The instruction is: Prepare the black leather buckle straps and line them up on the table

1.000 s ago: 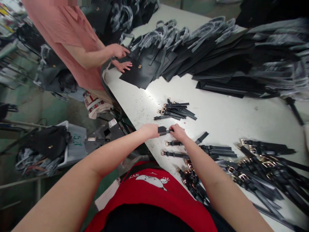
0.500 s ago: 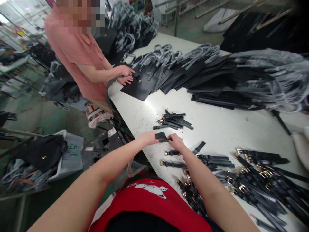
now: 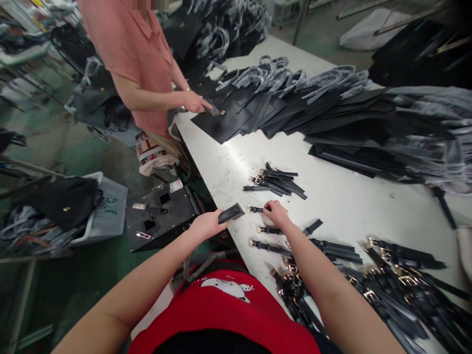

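My left hand (image 3: 207, 225) is closed round the end of a black oblong object (image 3: 232, 213) with a flat, squarish front, held over the table's near edge; its exact kind is unclear. On the white table my right hand (image 3: 277, 214) pinches a short black buckle strap (image 3: 256, 209), its gold buckle pointing left and its other end hidden under my fingers. Two more buckle straps (image 3: 271, 248) lie closer to me, partly under my right forearm. Just beyond my right hand is a small pile of buckle straps (image 3: 275, 181).
Black bag panels (image 3: 283, 110) with plastic-wrapped handles cover the table's far side. A co-worker's hand (image 3: 197, 102) holds a dark object over one panel. More buckle straps (image 3: 401, 280) are heaped at right. A grey crate (image 3: 110, 211) of black pieces stands at left.
My left hand has drawn back left with the black object, away from my right hand. A buckle strap now lies under my right fingers. The co-worker's hand now holds a dark object.
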`<state>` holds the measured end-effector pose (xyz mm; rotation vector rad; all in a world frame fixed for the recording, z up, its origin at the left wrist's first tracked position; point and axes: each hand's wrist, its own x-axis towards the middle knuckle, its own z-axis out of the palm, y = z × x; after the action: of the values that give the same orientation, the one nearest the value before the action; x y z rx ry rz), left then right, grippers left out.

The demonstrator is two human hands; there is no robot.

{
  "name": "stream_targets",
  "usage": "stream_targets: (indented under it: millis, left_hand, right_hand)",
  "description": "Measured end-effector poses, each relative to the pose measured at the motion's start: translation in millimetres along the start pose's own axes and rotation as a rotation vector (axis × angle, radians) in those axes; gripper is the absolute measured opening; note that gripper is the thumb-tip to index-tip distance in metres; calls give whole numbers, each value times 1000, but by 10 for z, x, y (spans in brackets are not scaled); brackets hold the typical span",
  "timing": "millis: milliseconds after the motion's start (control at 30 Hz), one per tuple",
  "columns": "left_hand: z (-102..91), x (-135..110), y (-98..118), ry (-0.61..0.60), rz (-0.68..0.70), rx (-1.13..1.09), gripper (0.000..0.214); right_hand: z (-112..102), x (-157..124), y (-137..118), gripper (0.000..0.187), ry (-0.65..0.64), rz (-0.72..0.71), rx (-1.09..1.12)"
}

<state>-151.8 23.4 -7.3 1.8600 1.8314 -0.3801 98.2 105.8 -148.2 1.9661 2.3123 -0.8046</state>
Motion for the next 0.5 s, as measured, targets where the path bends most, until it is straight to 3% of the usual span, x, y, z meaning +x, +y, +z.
stream_targets:
  millis: [100,267,500]
  left_hand:
    - [55,-76,-57,-11,31,-2,42]
    - [87,-200,-75,12,47,-20,43]
    - [94,-258,-64,2,29,-13,47]
  right_hand:
    - [-35,-14,27,22,-36,-113,-30]
    - [-33,-196,-104,13,-33,-139,-188]
    - [62,-431,-134,27,-30,-127,-44]
